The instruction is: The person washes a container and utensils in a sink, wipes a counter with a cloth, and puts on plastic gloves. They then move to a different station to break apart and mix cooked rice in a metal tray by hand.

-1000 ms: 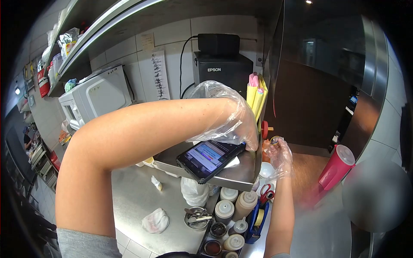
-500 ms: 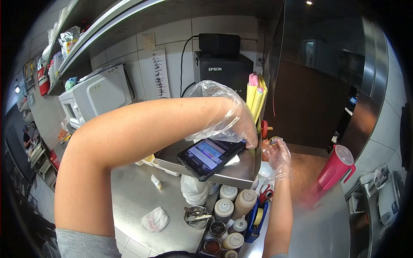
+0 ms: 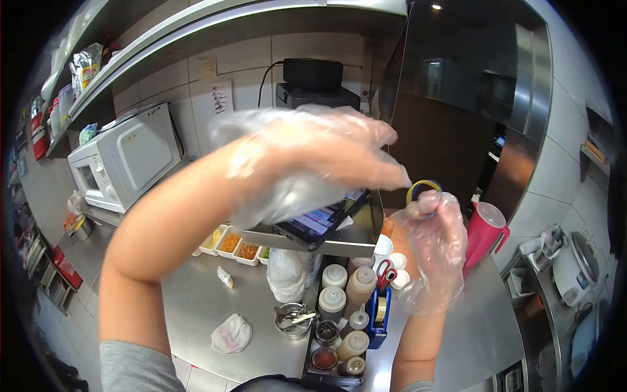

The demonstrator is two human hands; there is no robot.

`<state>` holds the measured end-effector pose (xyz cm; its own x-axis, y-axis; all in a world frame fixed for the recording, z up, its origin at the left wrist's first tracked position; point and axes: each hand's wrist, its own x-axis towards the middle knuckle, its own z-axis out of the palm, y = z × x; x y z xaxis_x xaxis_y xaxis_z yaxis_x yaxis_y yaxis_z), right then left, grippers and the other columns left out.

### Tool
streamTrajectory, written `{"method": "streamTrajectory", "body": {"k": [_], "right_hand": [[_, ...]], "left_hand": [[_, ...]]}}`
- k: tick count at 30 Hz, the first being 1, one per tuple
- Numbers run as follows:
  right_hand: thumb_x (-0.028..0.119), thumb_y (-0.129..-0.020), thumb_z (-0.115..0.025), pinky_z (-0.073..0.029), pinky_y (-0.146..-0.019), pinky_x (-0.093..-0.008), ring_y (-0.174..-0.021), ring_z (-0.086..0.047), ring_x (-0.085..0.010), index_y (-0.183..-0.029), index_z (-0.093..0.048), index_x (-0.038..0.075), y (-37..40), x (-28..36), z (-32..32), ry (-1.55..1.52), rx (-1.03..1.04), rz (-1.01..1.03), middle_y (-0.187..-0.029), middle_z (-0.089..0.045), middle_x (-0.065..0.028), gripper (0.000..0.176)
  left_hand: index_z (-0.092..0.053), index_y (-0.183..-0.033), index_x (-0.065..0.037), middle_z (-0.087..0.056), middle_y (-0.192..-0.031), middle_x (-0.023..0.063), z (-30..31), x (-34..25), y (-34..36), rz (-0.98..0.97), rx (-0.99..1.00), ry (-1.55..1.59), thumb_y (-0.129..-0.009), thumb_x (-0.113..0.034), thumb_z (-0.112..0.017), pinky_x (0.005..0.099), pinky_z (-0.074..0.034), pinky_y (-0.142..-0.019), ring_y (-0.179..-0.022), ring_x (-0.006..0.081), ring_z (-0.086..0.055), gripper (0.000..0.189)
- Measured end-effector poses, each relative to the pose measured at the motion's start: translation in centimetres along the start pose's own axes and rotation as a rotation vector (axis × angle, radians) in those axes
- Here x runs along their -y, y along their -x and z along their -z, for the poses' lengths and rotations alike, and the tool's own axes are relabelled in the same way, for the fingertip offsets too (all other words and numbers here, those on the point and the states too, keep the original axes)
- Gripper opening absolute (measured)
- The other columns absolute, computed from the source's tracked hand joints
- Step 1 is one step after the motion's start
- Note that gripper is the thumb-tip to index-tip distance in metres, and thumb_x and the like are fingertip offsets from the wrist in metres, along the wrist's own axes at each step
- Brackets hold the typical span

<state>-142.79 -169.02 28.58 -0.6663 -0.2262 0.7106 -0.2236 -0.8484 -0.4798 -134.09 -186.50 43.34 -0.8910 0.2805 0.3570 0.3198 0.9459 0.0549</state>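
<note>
My left hand [image 3: 326,153], in a loose clear plastic glove, is raised over the metal shelf. Its fingers are apart with nothing between them, and the fingertips point at the ring in my right hand. My right hand [image 3: 436,228], gloved the same way, pinches a thin yellow and blue ring [image 3: 411,193] that looks like a roll of tape. Below my left hand a dark smartphone [image 3: 312,225] with a lit screen lies tilted on the metal shelf [image 3: 356,247], partly covered by the glove.
Squeeze bottles [image 3: 361,287], red scissors [image 3: 386,274] and a blue tape dispenser [image 3: 379,317] stand in front. A metal bowl of utensils [image 3: 294,321], a crumpled cloth [image 3: 232,334] and food tubs [image 3: 228,243] are left. A pink pitcher [image 3: 482,238] stands right, a microwave [image 3: 130,157] back left.
My left hand has come up from behind the phone, its fingers now spread toward my right hand. My right hand has risen nearer with the ring. The view has shifted slightly.
</note>
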Motion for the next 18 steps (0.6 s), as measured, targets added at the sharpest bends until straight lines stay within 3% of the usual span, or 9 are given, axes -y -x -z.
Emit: {"method": "streamTrajectory", "body": {"k": [3,5,8,9,12,15,18], "right_hand": [[0.013,-0.076,-0.061,-0.041,-0.076,-0.0287,-0.079,-0.052,-0.0170,-0.079,-0.059,-0.001,3.3,0.4,-5.0,0.060,0.091,-0.143,-0.084,-0.054,-0.0105,0.014],[0.008,-0.073,-0.062,-0.041,-0.075,-0.0275,-0.079,-0.053,-0.0159,-0.075,-0.063,-0.001,4.8,0.3,-7.6,0.107,0.139,-0.269,-0.084,-0.056,-0.0094,0.010],[0.004,-0.074,-0.063,-0.041,-0.071,-0.0267,-0.076,-0.052,-0.0141,-0.074,-0.063,-0.001,6.9,-1.7,-9.8,0.269,0.138,-0.304,-0.079,-0.056,-0.0064,0.005],[0.002,-0.074,-0.063,-0.041,-0.069,-0.0258,-0.075,-0.052,-0.0131,-0.074,-0.063,-0.001,7.5,-2.4,-10.4,0.332,0.126,-0.311,-0.077,-0.056,-0.0054,0.004],[0.000,-0.076,-0.064,-0.041,-0.066,-0.0236,-0.072,-0.051,-0.0111,-0.075,-0.064,-0.001,9.2,-5.0,-11.8,0.529,0.101,-0.299,-0.076,-0.056,-0.0043,0.002],[-0.002,-0.077,-0.064,-0.042,-0.068,-0.0234,-0.073,-0.052,-0.0110,-0.076,-0.063,-0.002,10.8,-8.0,-12.8,0.521,0.093,-0.342,-0.078,-0.056,-0.0044,0.001],[-0.003,-0.077,-0.064,-0.043,-0.069,-0.0239,-0.074,-0.053,-0.0108,-0.077,-0.063,-0.003,12.0,-10.1,-13.8,0.611,0.116,-0.376,-0.077,-0.056,-0.0048,0.001]], "left_hand": [[-0.047,-0.124,-0.002,-0.052,-0.122,0.0180,-1.1,0.1,5.6,-0.167,-0.025,0.419,-0.072,-0.035,-0.071,0.0352,-0.040,-0.096,-0.113,0.0281,-0.050,0.066],[-0.041,-0.127,0.004,-0.051,-0.122,0.0198,-3.0,0.5,9.4,-0.167,-0.024,0.677,-0.070,-0.029,-0.076,0.0353,-0.037,-0.099,-0.115,0.0269,-0.049,0.075],[-0.045,-0.125,0.003,-0.056,-0.117,0.0170,-4.1,1.6,13.8,-0.100,0.095,0.892,-0.065,-0.023,-0.080,0.0342,-0.037,-0.098,-0.110,0.0248,-0.053,0.074],[-0.048,-0.123,0.003,-0.059,-0.110,0.0137,-5.3,2.3,15.6,-0.076,-0.023,0.821,-0.064,-0.018,-0.079,0.0334,-0.040,-0.094,-0.105,0.0216,-0.056,0.070],[-0.051,-0.119,0.003,-0.060,-0.108,0.0103,-8.9,6.0,19.3,0.094,0.011,1.212,-0.070,-0.015,-0.076,0.0298,-0.044,-0.088,-0.101,0.0171,-0.056,0.058],[-0.058,-0.108,0.003,-0.063,-0.098,0.0073,-10.4,7.5,21.9,0.314,0.030,1.515,-0.080,-0.018,-0.068,0.0255,-0.045,-0.081,-0.090,0.0093,-0.056,0.036],[-0.065,-0.092,0.002,-0.064,-0.083,0.0037,-12.5,10.3,24.3,0.323,-0.108,1.376,-0.083,-0.015,-0.065,0.0234,-0.046,-0.073,-0.079,0.0074,-0.057,0.020]]}}
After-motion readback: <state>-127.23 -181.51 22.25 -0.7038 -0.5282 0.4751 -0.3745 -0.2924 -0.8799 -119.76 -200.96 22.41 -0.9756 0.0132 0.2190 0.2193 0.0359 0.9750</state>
